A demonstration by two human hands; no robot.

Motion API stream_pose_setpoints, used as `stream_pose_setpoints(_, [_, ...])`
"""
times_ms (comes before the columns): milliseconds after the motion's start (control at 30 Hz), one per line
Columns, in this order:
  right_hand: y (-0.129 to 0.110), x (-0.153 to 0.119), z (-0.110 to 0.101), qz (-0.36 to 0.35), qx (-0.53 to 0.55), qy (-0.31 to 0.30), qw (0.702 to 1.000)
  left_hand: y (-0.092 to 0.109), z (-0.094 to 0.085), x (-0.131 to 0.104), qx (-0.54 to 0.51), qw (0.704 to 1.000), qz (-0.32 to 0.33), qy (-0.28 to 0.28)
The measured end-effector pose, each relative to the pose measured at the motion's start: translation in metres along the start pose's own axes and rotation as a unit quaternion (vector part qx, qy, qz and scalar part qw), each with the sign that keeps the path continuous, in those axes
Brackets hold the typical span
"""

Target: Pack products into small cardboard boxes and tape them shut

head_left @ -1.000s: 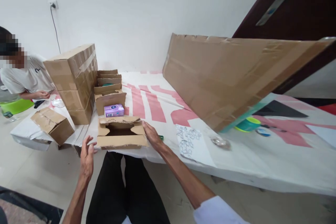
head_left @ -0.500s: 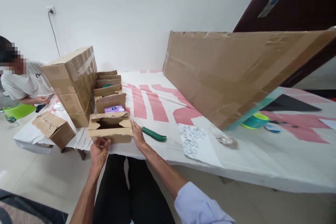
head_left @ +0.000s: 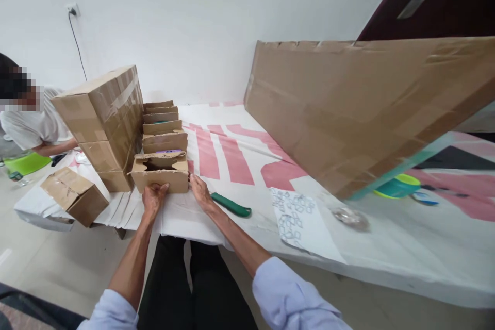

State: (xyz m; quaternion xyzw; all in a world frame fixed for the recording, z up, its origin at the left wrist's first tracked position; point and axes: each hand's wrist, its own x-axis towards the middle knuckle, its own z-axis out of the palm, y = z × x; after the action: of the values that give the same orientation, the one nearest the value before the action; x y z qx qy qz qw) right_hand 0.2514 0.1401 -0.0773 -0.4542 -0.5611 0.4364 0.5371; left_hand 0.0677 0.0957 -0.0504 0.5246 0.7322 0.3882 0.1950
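A small open-topped cardboard box [head_left: 166, 182] stands at the near end of a row of similar open boxes [head_left: 164, 142] on the table. My left hand [head_left: 154, 198] is closed at the front wall of this box, low down, with its fingertips partly hidden. At the box's right side is my right hand [head_left: 200, 191], fingers against the edge. Behind the near box, a strip of a purple packet [head_left: 169, 151] shows in the following box. A green box-cutter-like tool [head_left: 231, 204] lies to the right of my right hand.
Taped cartons [head_left: 116, 113] are stacked left of the row, with a single carton [head_left: 73, 195] nearer. A large cardboard sheet [head_left: 348, 108] leans on the right. A drawn-on paper [head_left: 297, 221], a clear bag [head_left: 351, 218] and a tape roll [head_left: 398, 185] lie on the table. Another person [head_left: 34, 124] sits left.
Both hands have moved the near box away from me, up against the row. It now covers most of the purple packet. The view has shifted slightly.
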Motion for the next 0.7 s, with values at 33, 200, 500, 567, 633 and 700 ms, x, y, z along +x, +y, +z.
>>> stream_pose_setpoints(33, [0.0, -0.001, -0.005, -0.003, -0.004, 0.0, 1.0, 0.002, 0.002, 0.007, 0.003, 1.0, 0.0, 0.001])
stream_pose_setpoints(200, [0.003, -0.021, -0.055, -0.1, -0.126, 0.026, 0.987, 0.012, 0.015, 0.043, 0.006, 1.0, 0.002, 0.0])
stream_pose_setpoints(500, [0.042, -0.077, -0.147, -0.141, -0.454, 0.023, 0.879, 0.014, 0.029, 0.071, -0.023, 0.999, 0.026, -0.02])
stream_pose_setpoints(567, [0.046, -0.083, -0.148, -0.137, -0.472, 0.02, 0.87, 0.011, 0.025, 0.074, -0.028, 0.999, 0.027, -0.019])
stream_pose_setpoints(633, [0.046, -0.085, -0.147, -0.138, -0.481, 0.024, 0.865, 0.008, 0.021, 0.078, -0.033, 0.999, 0.026, -0.015])
stream_pose_setpoints(700, [0.044, -0.085, -0.145, -0.138, -0.485, 0.029, 0.863, 0.005, 0.017, 0.081, -0.036, 0.999, 0.026, -0.009])
